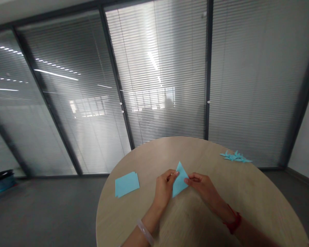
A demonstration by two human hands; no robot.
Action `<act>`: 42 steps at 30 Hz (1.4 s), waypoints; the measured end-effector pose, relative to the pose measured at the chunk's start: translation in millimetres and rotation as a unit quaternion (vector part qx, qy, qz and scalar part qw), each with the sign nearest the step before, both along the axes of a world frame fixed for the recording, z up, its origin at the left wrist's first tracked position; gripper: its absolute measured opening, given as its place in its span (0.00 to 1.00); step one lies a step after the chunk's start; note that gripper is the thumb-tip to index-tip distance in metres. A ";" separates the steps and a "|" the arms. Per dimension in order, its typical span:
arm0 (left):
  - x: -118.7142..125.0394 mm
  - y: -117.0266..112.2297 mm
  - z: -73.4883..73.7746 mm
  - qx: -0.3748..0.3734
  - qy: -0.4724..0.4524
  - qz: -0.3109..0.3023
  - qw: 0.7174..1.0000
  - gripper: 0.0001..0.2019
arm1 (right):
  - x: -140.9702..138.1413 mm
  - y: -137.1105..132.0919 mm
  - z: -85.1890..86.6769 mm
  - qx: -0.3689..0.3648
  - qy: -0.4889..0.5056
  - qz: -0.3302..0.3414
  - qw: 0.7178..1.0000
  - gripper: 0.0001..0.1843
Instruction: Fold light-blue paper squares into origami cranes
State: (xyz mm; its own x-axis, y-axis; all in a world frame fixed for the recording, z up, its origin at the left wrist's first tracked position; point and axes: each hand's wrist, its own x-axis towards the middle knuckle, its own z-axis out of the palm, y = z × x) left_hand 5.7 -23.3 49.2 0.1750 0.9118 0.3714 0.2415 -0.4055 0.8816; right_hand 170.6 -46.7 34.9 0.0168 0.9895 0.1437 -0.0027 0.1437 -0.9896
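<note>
A light-blue sheet of paper (pixel 179 181), folded into a triangle, is held up over the middle of the table with one point facing away from me. My left hand (pixel 166 187) pinches its left edge between thumb and fingers. At the right corner, the thumb and fingertips of my right hand (pixel 201 185) close on the paper. Left of my hands lies a stack of blue paper sheets (pixel 127 184), its edges slightly uneven. Toward the far right of the table sits a pile of small folded blue paper pieces (pixel 235 156).
The round wooden table (pixel 170 147) stands close to a glass partition with blinds (pixel 164 68) and dark frames. On the grey floor (pixel 67 206) at the far left is a dark-rimmed bin-like container (pixel 2 180), partly cut off.
</note>
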 end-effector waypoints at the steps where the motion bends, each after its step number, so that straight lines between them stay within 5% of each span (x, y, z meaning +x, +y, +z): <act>1: 0.2 1.3 -0.5 -0.008 -0.003 -0.008 1.000 0.22 | 0.6 -0.1 0.7 0.003 0.003 -0.005 1.000 0.21; 9: 0.9 5.1 -5.8 -0.164 -0.042 -0.169 0.971 0.30 | 11.3 6.1 -2.2 0.034 0.008 -0.026 0.999 0.21; 26: -0.2 -3.2 2.2 -0.224 -0.054 -0.215 0.949 0.26 | 16.5 9.5 -4.2 0.055 -0.037 -0.060 0.996 0.20; 42: 0.4 0.7 -8.0 -0.274 -0.054 -0.219 0.935 0.24 | 22.7 11.6 -3.6 0.071 -0.051 -0.089 0.992 0.19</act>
State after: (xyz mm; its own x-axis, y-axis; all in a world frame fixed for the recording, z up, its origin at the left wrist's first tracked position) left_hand 6.1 -22.6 41.2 0.5649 0.8199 -0.0931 0.0554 0.0750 0.9956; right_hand 193.2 -35.2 31.3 0.1675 0.9421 0.2904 0.1343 0.2700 -0.9534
